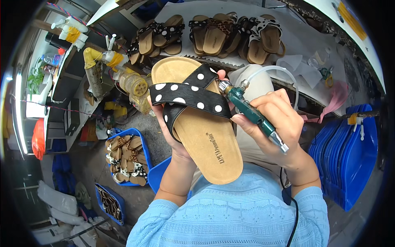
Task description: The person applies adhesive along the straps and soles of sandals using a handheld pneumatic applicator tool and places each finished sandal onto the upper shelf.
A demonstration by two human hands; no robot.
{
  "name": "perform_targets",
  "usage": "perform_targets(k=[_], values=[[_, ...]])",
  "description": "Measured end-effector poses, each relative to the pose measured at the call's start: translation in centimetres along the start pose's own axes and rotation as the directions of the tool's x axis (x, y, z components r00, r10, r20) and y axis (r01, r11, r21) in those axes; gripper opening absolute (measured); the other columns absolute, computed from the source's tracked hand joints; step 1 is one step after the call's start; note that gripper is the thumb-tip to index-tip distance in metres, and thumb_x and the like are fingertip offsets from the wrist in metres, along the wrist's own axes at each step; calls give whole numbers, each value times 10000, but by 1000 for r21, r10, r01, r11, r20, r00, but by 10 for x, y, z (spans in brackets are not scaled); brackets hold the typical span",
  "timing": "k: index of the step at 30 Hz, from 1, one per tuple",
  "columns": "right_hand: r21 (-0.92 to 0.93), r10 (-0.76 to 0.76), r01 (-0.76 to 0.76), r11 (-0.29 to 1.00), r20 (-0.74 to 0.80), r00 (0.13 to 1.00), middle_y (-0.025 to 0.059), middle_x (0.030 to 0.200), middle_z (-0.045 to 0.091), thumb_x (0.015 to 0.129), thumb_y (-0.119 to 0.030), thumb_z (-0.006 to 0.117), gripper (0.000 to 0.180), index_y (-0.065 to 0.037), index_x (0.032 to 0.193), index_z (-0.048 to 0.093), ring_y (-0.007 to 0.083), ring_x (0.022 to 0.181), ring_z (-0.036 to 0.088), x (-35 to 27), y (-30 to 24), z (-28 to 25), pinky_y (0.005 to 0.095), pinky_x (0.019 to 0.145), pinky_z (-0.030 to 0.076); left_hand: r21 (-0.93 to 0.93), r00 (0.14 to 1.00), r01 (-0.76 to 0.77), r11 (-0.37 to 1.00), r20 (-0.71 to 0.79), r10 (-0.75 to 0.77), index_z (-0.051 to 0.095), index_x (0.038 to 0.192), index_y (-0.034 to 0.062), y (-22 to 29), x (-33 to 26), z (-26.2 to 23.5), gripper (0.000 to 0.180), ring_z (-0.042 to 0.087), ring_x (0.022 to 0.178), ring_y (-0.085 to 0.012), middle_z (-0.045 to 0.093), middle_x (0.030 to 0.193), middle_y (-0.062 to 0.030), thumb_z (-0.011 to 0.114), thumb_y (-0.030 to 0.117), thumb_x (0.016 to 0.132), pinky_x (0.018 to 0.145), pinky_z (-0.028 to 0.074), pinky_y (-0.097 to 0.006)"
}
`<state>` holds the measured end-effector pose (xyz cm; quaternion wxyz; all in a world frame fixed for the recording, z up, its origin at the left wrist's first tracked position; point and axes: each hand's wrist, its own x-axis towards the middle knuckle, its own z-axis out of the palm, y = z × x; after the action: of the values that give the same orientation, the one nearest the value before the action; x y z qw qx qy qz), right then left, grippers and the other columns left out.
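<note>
Dark lettering (213,147), capitals first and then smaller letters, runs lengthwise along the heel half of the polka-dot sandal (197,119), with a tiny circled mark at its strap end. Beyond that sandal, a leopard-strapped sandal (214,40) bears footbed print too small to read.

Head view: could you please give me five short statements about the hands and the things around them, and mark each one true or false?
1. The left hand holds a sandal. True.
2. The sandal's straps are plain white. False: they are black with white dots.
3. The right hand holds a green pen-shaped tool. True.
4. The tool's hose is bright red. False: the hose is pale and translucent.
5. Blue trays are stacked at the person's right. True.
</note>
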<state>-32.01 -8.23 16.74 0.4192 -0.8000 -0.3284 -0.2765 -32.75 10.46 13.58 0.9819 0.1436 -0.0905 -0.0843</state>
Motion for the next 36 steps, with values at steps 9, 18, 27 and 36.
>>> perform_targets(k=[9, 18, 27, 36], values=[[-56, -19, 21, 998, 31, 999, 102, 836, 662, 692, -118, 900, 298, 6, 793, 649, 245, 704, 552, -8, -7, -5, 351, 663, 422, -21, 997, 18, 1000, 75, -16, 276, 1554, -3, 2, 4, -16, 1057, 396, 1401, -390, 312, 1563, -281, 471, 789, 882, 1138, 407, -510], [-14, 12, -12, 1000, -21, 1000, 51, 741, 620, 660, -181, 916, 350, -37, 721, 603, 189, 619, 566, -9, -2, -1, 322, 628, 378, -15, 997, 14, 1000, 76, -13, 280, 1535, -34, 1, 3, -15, 1091, 406, 1380, -378, 349, 1524, -286, 509, 793, 861, 1118, 435, -502], [-15, 40, -40, 999, 4, 999, 51, 718, 617, 696, -161, 903, 313, -28, 736, 622, 190, 629, 577, -11, -3, -4, 325, 621, 380, -39, 1000, 11, 999, 26, -10, 274, 1530, -41, -1, 2, -10, 1116, 432, 1356, -371, 361, 1511, -283, 507, 812, 849, 1093, 454, -516], [192, 158, -159, 968, 20, 987, 88, 803, 694, 745, -100, 870, 213, 8, 806, 697, 208, 647, 568, -21, 9, 2, 304, 645, 448, -51, 1000, 15, 999, 3, -14, 299, 1506, -50, 5, 4, -21, 1148, 503, 1287, -362, 428, 1457, -267, 489, 853, 823, 1075, 446, -552]])
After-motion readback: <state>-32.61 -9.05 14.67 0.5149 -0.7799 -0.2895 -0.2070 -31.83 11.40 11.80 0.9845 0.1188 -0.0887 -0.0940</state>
